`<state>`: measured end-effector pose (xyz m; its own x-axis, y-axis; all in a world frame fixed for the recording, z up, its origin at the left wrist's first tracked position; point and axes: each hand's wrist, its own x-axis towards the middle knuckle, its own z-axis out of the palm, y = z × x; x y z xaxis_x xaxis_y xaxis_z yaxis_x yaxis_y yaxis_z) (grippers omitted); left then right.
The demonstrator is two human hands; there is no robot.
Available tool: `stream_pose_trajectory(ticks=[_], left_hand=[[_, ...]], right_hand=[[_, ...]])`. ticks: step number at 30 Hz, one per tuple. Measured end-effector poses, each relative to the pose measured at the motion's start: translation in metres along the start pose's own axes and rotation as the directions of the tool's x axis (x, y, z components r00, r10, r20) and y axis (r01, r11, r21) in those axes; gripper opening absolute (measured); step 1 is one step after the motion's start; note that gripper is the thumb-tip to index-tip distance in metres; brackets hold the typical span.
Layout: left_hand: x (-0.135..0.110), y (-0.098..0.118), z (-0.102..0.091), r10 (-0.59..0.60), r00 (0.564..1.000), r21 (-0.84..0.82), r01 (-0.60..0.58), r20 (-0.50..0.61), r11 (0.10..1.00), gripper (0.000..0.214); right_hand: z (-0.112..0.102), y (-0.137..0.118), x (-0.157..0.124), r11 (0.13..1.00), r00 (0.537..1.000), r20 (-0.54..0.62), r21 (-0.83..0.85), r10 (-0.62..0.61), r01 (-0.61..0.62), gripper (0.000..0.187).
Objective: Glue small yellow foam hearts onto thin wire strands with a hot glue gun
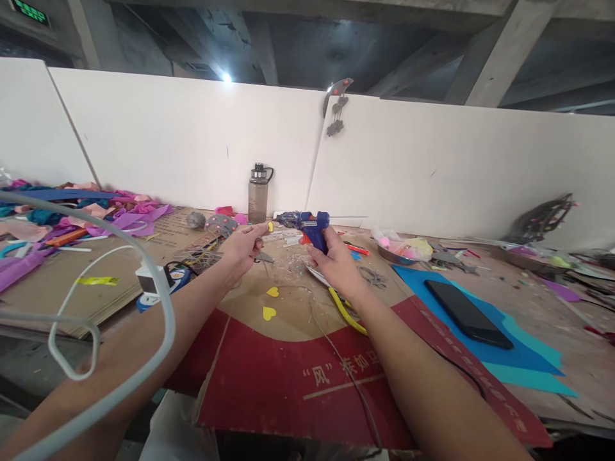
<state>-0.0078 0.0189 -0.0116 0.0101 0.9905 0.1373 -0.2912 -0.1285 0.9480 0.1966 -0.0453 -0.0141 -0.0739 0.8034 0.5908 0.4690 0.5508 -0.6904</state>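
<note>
My right hand (336,259) grips the handle of a blue glue gun (310,225), its nozzle pointing left. My left hand (243,246) is closed in a pinch on a small yellow piece (270,226), held right at the nozzle tip, with a thin grey piece (263,257) hanging below the fingers. Two yellow felt hearts (270,302) lie on the red and brown cardboard (288,371) just in front of my hands. The gun's dark cord (336,358) trails back over the cardboard toward me.
A black phone (468,314) lies on blue felt (523,358) at right. A grey water bottle (258,193) stands by the white partition. Felt scraps (72,214) pile at left, a white cable (120,301) loops near me, yellow-handled pliers (343,310) lie under my right wrist.
</note>
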Motion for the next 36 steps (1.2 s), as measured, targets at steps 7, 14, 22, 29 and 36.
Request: stream_pose_trajectory(ticks=[7,14,22,29,36], left_hand=[[-0.0017,0.0018,0.0013,-0.005,1.000,-0.025,0.005,0.003,1.000,0.026],[-0.0047,0.0025,0.0031,-0.012,1.000,-0.025,0.012,-0.003,1.000,0.028],[-0.0073,0.0038,0.0050,-0.001,1.000,-0.004,0.002,0.006,1.000,0.028],[-0.0078,0.0026,0.0057,0.017,1.000,0.008,-0.017,0.001,1.000,0.028],[-0.0067,0.0013,0.0048,0.021,1.000,0.029,-0.021,0.016,0.999,0.029]], right_hand=[[-0.0005,0.0001,-0.0020,0.984,0.996,0.017,-0.158,-0.085,0.087,0.052],[-0.0001,0.0010,-0.0019,0.973,0.995,0.029,-0.207,-0.096,0.100,0.051],[0.0005,0.0007,-0.0018,0.966,0.993,0.023,-0.228,-0.119,0.121,0.045],[0.0011,-0.0032,-0.0026,0.957,0.993,0.020,-0.267,-0.112,0.113,0.036],[0.0013,-0.0043,-0.0028,0.954,0.988,0.001,-0.260,-0.155,0.150,0.036]])
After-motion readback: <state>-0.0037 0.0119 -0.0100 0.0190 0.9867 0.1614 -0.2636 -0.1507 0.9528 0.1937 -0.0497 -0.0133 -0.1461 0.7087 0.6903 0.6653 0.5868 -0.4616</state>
